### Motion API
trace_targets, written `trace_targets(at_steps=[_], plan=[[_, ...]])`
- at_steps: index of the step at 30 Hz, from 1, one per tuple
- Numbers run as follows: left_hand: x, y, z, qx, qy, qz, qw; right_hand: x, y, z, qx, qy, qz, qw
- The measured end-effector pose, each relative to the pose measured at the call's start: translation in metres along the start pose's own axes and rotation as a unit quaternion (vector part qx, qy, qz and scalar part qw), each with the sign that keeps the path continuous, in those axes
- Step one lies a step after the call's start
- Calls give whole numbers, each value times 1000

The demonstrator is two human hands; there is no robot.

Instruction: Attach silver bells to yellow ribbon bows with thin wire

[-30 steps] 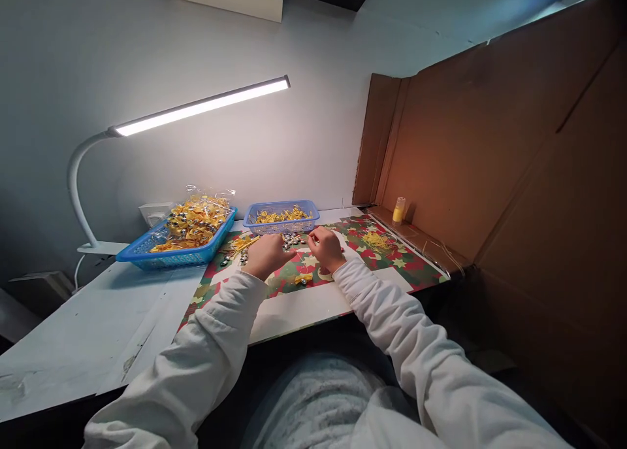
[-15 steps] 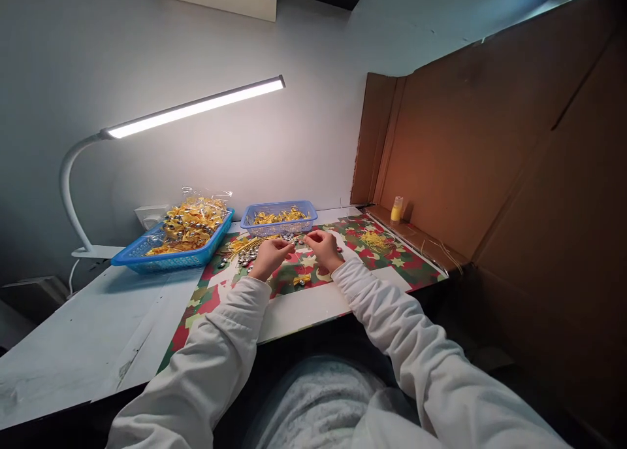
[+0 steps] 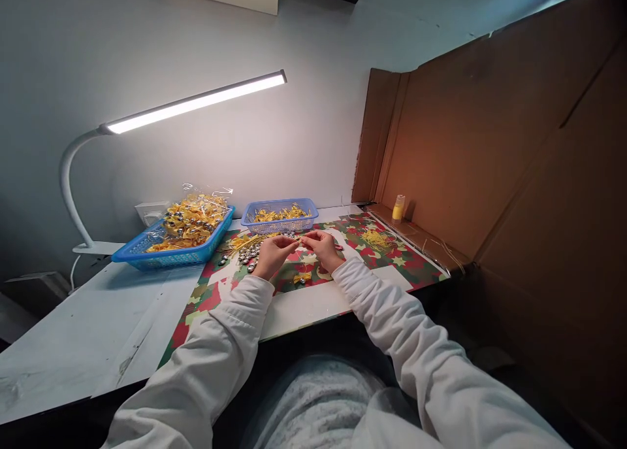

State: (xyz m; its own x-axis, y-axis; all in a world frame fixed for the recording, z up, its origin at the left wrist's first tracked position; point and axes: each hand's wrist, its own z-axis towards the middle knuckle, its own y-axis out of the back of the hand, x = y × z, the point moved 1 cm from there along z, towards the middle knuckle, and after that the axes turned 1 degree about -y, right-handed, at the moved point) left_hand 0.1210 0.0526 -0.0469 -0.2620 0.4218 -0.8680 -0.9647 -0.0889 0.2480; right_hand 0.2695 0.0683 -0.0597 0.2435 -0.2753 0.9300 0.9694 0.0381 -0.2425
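My left hand (image 3: 275, 254) and my right hand (image 3: 321, 248) meet fingertip to fingertip above the camouflage-patterned mat (image 3: 189, 318). Both are closed in a pinch; whatever lies between the fingers is too small to make out. Just below them, a small yellow bow with a silver bell (image 3: 302, 278) rests on the mat. Beside my left hand are several loose silver bells (image 3: 247, 253) and a bundle of yellow cords (image 3: 240, 243). A thin thread seems to hang beneath the fingers.
A blue basket (image 3: 161, 261) heaped with yellow bows and bells stands at the left, a smaller basket (image 3: 280, 227) behind my hands. Yellow threads (image 3: 376, 240) lie at the right, near a small yellow bottle (image 3: 398, 209). A cardboard wall (image 3: 480, 129) closes the right side; a lamp (image 3: 196, 102) hangs overhead.
My two hands have come together, so their fingertips now meet where a small gap stood before. The view has shifted slightly. The bow on the mat stays in place.
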Motion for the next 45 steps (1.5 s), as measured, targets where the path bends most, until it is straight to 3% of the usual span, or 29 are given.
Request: trace_targets(at_steps=[6,14,20,25,33,45], plan=[[4,-1,1,-15,-15,-15,1000,1,-1,0,20,6,-12,1000],[0,1,-4,-32,-96,49,994,2,4,-3,35,128,-157,979],[-3,3,-6,-60,-100,43,992,5,9,1,30,42,-29,998],[-5,3,-7,-54,-121,55,990,7,9,0,53,-15,40,998],[-10,2,-10,-40,-148,106,982,10,6,-5,43,29,-2,999],[-10,0,-13,-38,-162,104,981,8,5,-9,29,87,-44,995]])
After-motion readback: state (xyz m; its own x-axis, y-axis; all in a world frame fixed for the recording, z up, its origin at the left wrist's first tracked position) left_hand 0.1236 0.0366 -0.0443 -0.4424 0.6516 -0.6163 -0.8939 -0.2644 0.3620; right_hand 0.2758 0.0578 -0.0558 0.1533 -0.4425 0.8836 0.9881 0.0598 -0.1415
